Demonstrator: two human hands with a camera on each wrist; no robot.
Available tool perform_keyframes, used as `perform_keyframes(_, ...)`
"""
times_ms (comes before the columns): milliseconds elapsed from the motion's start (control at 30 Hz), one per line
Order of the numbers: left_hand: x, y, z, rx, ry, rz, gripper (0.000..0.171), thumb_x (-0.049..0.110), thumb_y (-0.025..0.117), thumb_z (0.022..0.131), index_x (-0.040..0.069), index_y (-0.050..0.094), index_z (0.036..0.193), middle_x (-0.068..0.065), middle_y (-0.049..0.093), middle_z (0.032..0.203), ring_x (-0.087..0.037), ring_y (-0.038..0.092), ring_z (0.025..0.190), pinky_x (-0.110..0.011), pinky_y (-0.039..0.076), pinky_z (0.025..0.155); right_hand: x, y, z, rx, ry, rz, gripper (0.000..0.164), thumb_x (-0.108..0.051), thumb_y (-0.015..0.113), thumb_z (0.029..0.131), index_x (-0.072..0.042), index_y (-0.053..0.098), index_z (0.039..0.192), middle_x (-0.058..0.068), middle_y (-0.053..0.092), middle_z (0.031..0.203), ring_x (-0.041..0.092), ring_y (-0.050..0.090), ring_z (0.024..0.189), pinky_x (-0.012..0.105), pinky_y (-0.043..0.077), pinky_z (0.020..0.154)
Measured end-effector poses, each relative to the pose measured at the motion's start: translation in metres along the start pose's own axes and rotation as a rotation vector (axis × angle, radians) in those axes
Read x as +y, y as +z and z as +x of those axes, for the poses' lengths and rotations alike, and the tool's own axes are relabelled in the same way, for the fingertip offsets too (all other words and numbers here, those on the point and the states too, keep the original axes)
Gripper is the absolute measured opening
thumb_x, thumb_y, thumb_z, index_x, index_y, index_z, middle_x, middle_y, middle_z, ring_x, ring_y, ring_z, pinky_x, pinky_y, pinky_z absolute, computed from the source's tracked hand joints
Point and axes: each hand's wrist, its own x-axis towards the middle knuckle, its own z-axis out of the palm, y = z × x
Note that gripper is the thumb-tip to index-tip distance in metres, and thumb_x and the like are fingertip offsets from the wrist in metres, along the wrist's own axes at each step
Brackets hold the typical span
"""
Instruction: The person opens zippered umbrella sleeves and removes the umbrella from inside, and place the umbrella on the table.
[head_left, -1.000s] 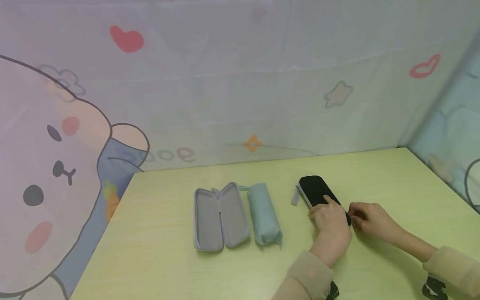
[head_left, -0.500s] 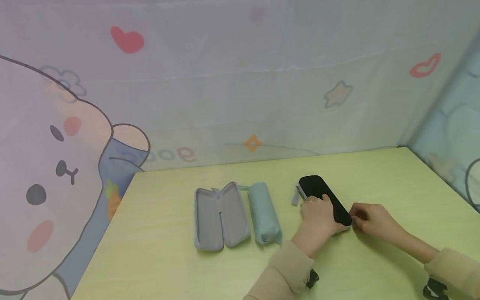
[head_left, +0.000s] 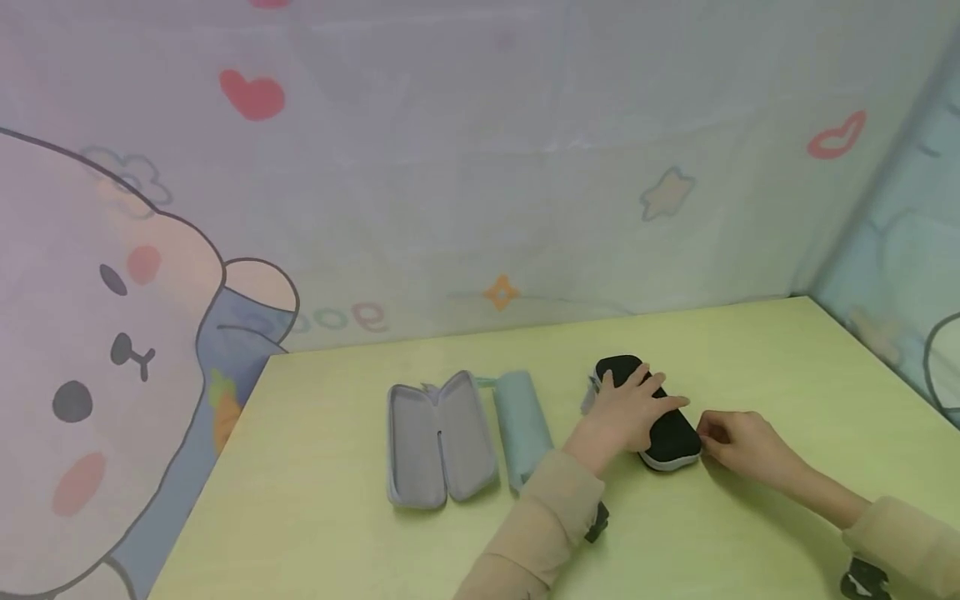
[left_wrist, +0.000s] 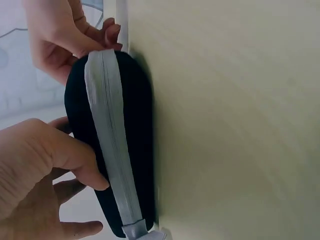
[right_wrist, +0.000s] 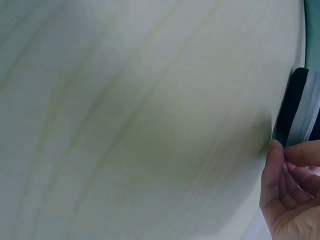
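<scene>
A black zip case (head_left: 671, 439), pencil-case shaped with a grey zip band, lies on the table at the right. My left hand (head_left: 618, 412) holds it from above, fingers spread over its top, and the left wrist view shows a digit pressing its side beside the zip (left_wrist: 112, 130). The grey slider (left_wrist: 135, 230) sits at the zip's far end. My right hand (head_left: 742, 442) pinches with thumb and index finger at the near right end of the case; in the right wrist view the fingertips cover what they pinch.
To the left, a grey case (head_left: 416, 450) lies spread out with its inside up. A pale teal pouch (head_left: 521, 421) lies beside it, partly behind my left sleeve (head_left: 528, 533). A printed cloth (head_left: 450, 183) hangs behind the table (head_left: 315, 533).
My left hand has moved leftward off the near end of the black case and up over its top, fingers now spread. My right hand stays at the near right end.
</scene>
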Motion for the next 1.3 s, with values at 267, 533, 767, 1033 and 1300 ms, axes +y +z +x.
perform_keyframes(267, -0.0036, 0.0029, 0.0055, -0.015, 0.028, -0.01, 0.063, 0.038, 0.066, 0.088, 0.055, 0.035, 0.14, 0.021, 0.027, 0.155, -0.004, 0.02, 0.147, -0.043, 0.032, 0.114, 0.0005, 0.0006, -0.0004, -0.001, -0.003, 0.011, 0.02, 0.001, 0.063, 0.083, -0.018, 0.062, 0.075, -0.013, 0.049, 0.055, -0.004, 0.039, 0.051, 0.02, 0.034, 0.052)
perform_keyframes(533, -0.0041, 0.0013, 0.0052, -0.012, 0.016, -0.019, 0.061, 0.038, 0.066, 0.088, 0.054, 0.037, 0.139, 0.02, 0.029, 0.155, -0.004, 0.022, 0.146, -0.045, 0.032, 0.114, -0.0003, 0.0001, 0.0002, 0.006, -0.003, -0.001, 0.022, 0.0, 0.065, 0.082, -0.021, 0.061, 0.073, -0.014, 0.05, 0.056, -0.004, 0.039, 0.053, 0.02, 0.034, 0.053)
perform_keyframes(767, -0.0018, 0.0028, 0.0049, 0.007, 0.006, -0.024, 0.06, 0.041, 0.066, 0.088, 0.054, 0.037, 0.139, 0.02, 0.03, 0.154, -0.004, 0.023, 0.146, -0.044, 0.031, 0.114, 0.0009, -0.0006, -0.0014, 0.027, -0.019, -0.009, 0.023, 0.0, 0.065, 0.08, -0.021, 0.06, 0.071, -0.015, 0.05, 0.056, -0.005, 0.039, 0.053, 0.02, 0.034, 0.052)
perform_keyframes(1033, -0.001, 0.0063, 0.003, 0.031, -0.01, -0.025, 0.058, 0.045, 0.065, 0.087, 0.053, 0.039, 0.138, 0.019, 0.032, 0.153, -0.004, 0.024, 0.146, -0.044, 0.031, 0.114, 0.0028, 0.0025, -0.0028, 0.046, -0.03, -0.007, 0.024, 0.0, 0.065, 0.079, -0.022, 0.061, 0.071, -0.016, 0.051, 0.058, -0.006, 0.039, 0.054, 0.02, 0.034, 0.052)
perform_keyframes(1300, 0.0012, 0.0071, 0.0033, 0.041, -0.019, -0.008, 0.057, 0.048, 0.064, 0.087, 0.054, 0.038, 0.138, 0.02, 0.032, 0.152, -0.004, 0.025, 0.145, -0.044, 0.032, 0.113, 0.0033, 0.0018, -0.0048, 0.058, -0.021, -0.003, 0.022, 0.0, 0.065, 0.081, -0.021, 0.062, 0.073, -0.015, 0.051, 0.057, -0.006, 0.039, 0.053, 0.02, 0.034, 0.052)
